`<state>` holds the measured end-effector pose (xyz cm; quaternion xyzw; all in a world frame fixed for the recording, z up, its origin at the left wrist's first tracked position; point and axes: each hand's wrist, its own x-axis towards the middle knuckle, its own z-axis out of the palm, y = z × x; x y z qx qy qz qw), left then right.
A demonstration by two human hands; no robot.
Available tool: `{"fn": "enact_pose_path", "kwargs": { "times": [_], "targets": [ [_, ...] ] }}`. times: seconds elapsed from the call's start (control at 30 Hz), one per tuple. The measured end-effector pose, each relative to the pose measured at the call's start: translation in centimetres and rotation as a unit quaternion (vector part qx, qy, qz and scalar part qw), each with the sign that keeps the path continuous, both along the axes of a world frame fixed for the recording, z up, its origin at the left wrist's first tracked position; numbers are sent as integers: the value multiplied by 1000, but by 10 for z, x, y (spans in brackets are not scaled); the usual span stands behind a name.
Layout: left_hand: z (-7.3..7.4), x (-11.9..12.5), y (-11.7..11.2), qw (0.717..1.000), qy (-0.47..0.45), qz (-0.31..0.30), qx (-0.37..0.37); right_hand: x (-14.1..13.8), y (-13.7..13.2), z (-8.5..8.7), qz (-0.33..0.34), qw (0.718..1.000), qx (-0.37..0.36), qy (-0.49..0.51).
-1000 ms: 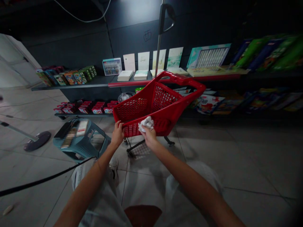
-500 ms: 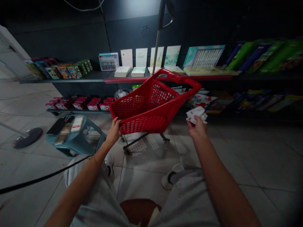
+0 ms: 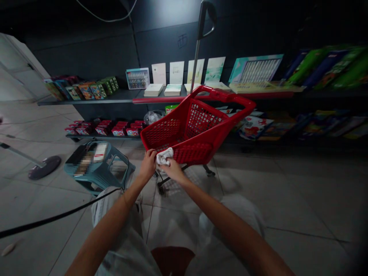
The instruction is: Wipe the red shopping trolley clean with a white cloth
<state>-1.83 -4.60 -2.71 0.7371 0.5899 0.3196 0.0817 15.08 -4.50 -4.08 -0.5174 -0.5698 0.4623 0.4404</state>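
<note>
A red shopping cart (image 3: 195, 151) with a perforated plastic basket stands in front of me, its handle toward the upper right. My left hand (image 3: 148, 164) grips the basket's near left corner, fingers curled over the rim. Right beside it, my right hand (image 3: 173, 170) is closed on a crumpled white cloth (image 3: 165, 156), which lies against the basket's rim and outer side. The fingertips of the right hand are partly hidden by the cloth.
A blue-grey plastic stool (image 3: 97, 168) with items on top stands to my left. Behind the cart runs a dark shelf (image 3: 123, 96) with books, boxes and bags. A stand's round base (image 3: 44, 167) and a black cable (image 3: 57, 217) are at left.
My right hand has swung left with the cloth, from right of the cart to the basket's near left corner. The left hand keeps its grip there. The view has shifted slightly.
</note>
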Motion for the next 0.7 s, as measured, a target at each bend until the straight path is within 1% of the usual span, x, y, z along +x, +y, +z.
{"fn": "enact_pose_path", "kwargs": {
  "times": [0.07,0.1,0.13,0.2,0.27,0.37,0.43,0.47,0.5,0.53,0.6,0.67,0.7],
  "targets": [
    [1,-2,1,1000,14,-7,-8,-18,-7,-2,14,1000,-1,-16],
    [2,-4,1,1000,21,-10,-11,-20,-8,-2,13,1000,-8,-5],
    [3,-6,2,1000,26,-11,-14,-18,-6,-2,12,1000,-18,14],
    [3,-11,3,999,31,-15,-15,-1,3,-2,8,998,-33,55],
    [3,-16,5,999,31,-21,-10,32,14,-2,-27,996,-38,73],
    [0,-25,8,999,25,-41,0,102,27,3,-139,989,-29,40],
    [-2,-28,8,998,20,-57,4,151,31,13,-228,974,4,17],
    [-3,-29,8,998,18,-64,6,174,31,20,-274,961,29,22],
    [-3,-29,7,997,16,-69,7,193,30,27,-305,951,38,36],
    [-4,-29,6,997,15,-72,8,208,29,34,-319,945,43,64],
    [-3,-25,3,997,14,-69,10,228,26,47,-342,931,61,114],
    [-3,-20,0,998,12,-60,12,234,24,57,-366,917,101,126],
    [-2,-18,-1,998,12,-57,13,234,24,62,-374,912,122,113]
  ]
}}
